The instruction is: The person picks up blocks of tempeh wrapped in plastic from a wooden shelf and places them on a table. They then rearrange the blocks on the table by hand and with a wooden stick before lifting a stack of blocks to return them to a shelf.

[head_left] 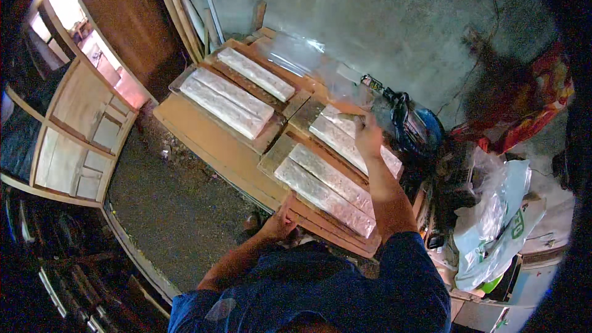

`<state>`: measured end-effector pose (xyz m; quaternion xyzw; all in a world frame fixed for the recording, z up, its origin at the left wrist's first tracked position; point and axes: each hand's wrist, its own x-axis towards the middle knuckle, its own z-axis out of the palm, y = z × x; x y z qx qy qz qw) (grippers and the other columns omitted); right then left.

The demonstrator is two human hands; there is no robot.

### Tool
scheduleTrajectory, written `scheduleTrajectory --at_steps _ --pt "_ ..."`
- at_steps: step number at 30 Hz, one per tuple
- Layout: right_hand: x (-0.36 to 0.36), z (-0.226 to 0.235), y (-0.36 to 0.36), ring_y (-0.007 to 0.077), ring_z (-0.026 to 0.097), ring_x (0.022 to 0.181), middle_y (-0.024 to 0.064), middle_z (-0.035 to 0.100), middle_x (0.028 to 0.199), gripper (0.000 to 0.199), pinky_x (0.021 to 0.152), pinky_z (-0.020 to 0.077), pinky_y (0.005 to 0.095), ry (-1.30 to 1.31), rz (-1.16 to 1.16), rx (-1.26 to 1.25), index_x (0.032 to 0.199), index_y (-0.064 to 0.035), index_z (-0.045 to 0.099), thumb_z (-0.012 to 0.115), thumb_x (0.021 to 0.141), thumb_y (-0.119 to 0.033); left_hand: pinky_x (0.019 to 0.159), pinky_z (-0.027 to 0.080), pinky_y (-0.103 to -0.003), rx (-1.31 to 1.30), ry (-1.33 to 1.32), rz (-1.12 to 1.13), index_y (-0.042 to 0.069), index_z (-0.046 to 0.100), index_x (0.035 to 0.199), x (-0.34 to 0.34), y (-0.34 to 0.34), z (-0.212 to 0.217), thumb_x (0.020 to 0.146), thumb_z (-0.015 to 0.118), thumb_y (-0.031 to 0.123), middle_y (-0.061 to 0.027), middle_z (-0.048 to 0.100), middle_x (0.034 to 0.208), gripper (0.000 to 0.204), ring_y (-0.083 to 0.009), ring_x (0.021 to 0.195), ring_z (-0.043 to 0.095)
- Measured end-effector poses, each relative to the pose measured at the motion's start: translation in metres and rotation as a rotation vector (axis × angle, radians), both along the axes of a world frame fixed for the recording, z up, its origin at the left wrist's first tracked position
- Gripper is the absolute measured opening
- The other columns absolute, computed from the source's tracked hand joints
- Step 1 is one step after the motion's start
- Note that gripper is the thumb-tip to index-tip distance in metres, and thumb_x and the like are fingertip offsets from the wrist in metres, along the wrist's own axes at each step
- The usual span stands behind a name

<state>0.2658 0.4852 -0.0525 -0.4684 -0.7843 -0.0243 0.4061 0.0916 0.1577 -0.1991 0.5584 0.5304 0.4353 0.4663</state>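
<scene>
Pairs of long pale slabs with a rough white surface lie on flat boards across a wooden table. My right hand (369,137) is over the far right slab pair (345,139), its fingers closed around a thin, flat, blade-like tool (351,117); its exact kind is unclear. My left hand (279,226) is at the table's near edge, index finger stretched toward the near right slab pair (324,188), with nothing visible in it. On the left board are another slab pair (227,102) and a single slab (256,74).
The wooden table (203,129) stands by a grey wall (394,18). Clear plastic sheeting (296,52) lies at its back. Plastic bags (493,222) and a red sack (530,105) are at the right. A wooden panelled frame (80,142) leans at the left.
</scene>
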Motion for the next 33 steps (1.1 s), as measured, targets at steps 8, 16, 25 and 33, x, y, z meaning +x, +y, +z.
scheduleTrajectory --at_steps 8,16,25,33 --pt "0.054 0.012 -0.015 0.0367 0.067 0.074 0.0183 0.068 0.085 0.023 0.066 0.0515 0.0404 0.259 -0.153 -0.202 0.105 -0.0058 0.06 0.065 0.092 -0.024 0.083 0.056 -0.038 -0.111 0.032 0.002 0.006 0.0 0.155 -0.005 -0.007 -0.013 0.085 0.067 0.006 -0.0242 0.039 0.146 0.097 -0.0319 0.11 0.059" --pt "0.097 0.031 -0.057 0.0302 0.067 0.07 0.0176 0.066 0.082 0.021 0.065 0.0511 0.0354 0.259 -0.29 -0.212 0.103 -0.0057 0.06 0.066 0.092 -0.023 0.088 0.052 -0.038 0.052 0.189 0.023 0.008 0.001 0.155 -0.007 -0.003 -0.011 0.086 0.067 0.005 -0.0259 0.048 0.136 0.096 -0.032 0.115 0.058" --pt "0.151 0.009 -0.075 0.0376 0.067 0.085 0.0202 0.068 0.091 0.026 0.074 0.051 0.0408 0.155 -0.268 -0.294 0.11 -0.0067 0.057 0.064 0.093 -0.025 0.099 0.046 -0.041 0.076 0.203 0.025 0.002 0.004 0.154 -0.007 -0.002 0.004 0.083 0.071 0.009 -0.0282 0.04 0.144 0.098 -0.0375 0.131 0.044" --pt "0.175 0.02 -0.096 0.0419 0.065 0.082 0.0218 0.066 0.088 0.024 0.071 0.0511 0.0441 0.241 -0.351 -0.274 0.109 -0.0086 0.057 0.06 0.094 -0.027 0.094 0.048 -0.039 -0.069 0.227 -0.006 -0.001 0.006 0.154 -0.006 0.006 0.007 0.085 0.068 0.012 -0.0207 0.054 0.131 0.093 -0.0295 0.11 0.056"
